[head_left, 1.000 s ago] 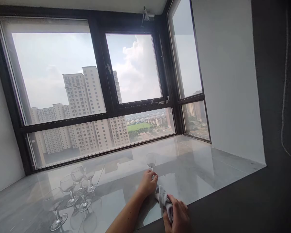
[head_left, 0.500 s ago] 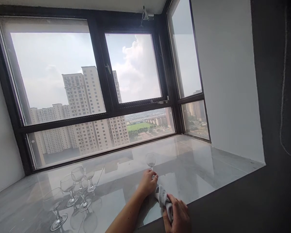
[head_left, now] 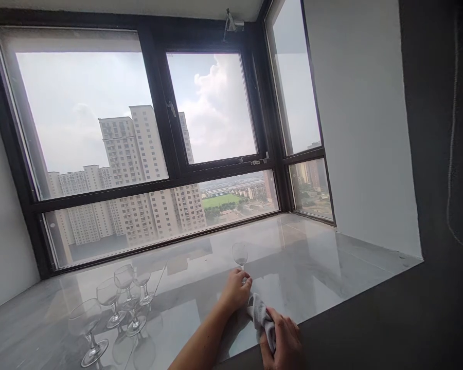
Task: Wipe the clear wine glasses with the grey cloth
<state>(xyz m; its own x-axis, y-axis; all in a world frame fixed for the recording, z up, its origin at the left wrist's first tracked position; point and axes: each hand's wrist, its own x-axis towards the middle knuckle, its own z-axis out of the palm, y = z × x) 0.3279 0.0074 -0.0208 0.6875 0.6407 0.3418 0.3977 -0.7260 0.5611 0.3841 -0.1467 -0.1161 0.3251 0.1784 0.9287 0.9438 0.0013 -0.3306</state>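
Note:
A small clear stemmed glass (head_left: 239, 255) stands upright on the glossy marble window ledge (head_left: 316, 267). My left hand (head_left: 235, 293) reaches across to it, fingers closed around its foot and lower stem. My right hand (head_left: 283, 341) rests at the ledge's front edge, closed on a crumpled grey cloth (head_left: 259, 314) that trails toward the left hand.
Several empty stemmed glasses (head_left: 118, 303) stand clustered at the ledge's front left. Large dark-framed windows (head_left: 158, 128) run along the back, a white wall (head_left: 362, 128) closes the right side, and a dark wall (head_left: 440, 205) lies nearer on the right.

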